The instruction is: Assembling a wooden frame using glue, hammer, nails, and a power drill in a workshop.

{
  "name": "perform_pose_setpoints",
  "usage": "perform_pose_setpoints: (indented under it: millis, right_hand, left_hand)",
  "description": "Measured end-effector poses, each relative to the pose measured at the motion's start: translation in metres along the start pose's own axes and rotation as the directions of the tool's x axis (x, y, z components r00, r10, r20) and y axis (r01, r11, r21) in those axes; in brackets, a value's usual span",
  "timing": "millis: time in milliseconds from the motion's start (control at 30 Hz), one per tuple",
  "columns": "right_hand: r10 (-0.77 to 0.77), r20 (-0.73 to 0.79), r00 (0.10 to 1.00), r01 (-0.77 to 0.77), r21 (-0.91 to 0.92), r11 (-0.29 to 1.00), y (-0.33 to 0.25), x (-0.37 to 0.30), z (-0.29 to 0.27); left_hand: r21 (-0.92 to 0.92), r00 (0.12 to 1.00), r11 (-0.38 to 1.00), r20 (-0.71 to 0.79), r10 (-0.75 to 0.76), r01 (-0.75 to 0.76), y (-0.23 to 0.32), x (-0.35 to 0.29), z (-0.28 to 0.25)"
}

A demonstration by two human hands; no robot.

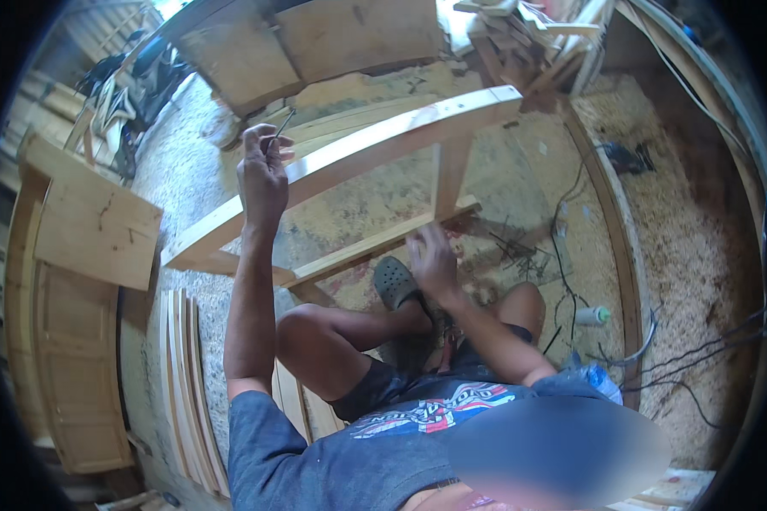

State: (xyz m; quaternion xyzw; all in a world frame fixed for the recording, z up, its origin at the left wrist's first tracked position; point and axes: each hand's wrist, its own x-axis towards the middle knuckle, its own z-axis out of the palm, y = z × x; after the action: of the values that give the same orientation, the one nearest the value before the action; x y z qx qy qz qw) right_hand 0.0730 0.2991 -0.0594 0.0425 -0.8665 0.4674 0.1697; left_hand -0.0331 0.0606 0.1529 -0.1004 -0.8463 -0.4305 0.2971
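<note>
Nail (285,124): raised beside upper rail (383,132) of frame (450,175) | left hand (264,170): fingertips pinched on nail | right hand (433,260): blurred near lower rail (366,244), cannot tell if gripping | risk (judged): nail could drop, being held only by fingertips; frame could shift if knee (298,328) or left forearm (251,315) bumps it

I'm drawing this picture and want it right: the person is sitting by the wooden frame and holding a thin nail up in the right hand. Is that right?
Not quite: the head view shows the thin nail held up in the left hand, not the right. Sitting by the wooden frame is correct.
</note>
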Motion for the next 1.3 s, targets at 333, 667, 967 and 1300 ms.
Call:
perform_pose_setpoints:
  millis: [333, 667, 967, 1300]
  right_hand:
    - [0.741, 0.452, 0.497, -0.811, -0.062, 0.582, 0.204, -0.194, 0.064]
    - [0.626, -0.124, 0.77, -0.373, 0.707, 0.6, 0.179, 0.043, -0.178]
    - [0.246, 0.079, 0.966, -0.249, 0.541, 0.804, 0.078, 0.138, -0.286]
    - [0.233, 0.103, 0.967, -0.234, 0.719, 0.654, 0.087, 0.136, -0.278]
  left_hand:
    - [0.243, 0.965, 0.94, 0.168, 0.203, -0.24, 0.052, 0.009, 0.093]
    - [0.59, 0.992, 0.801, 0.005, 0.124, -0.103, 0.049, 0.02, 0.105]
    - [0.567, 0.989, 0.812, 0.036, 0.141, -0.136, 0.052, 0.018, 0.127]
    - [0.585, 0.996, 0.807, 0.028, 0.088, -0.087, 0.06, 0.016, 0.127]
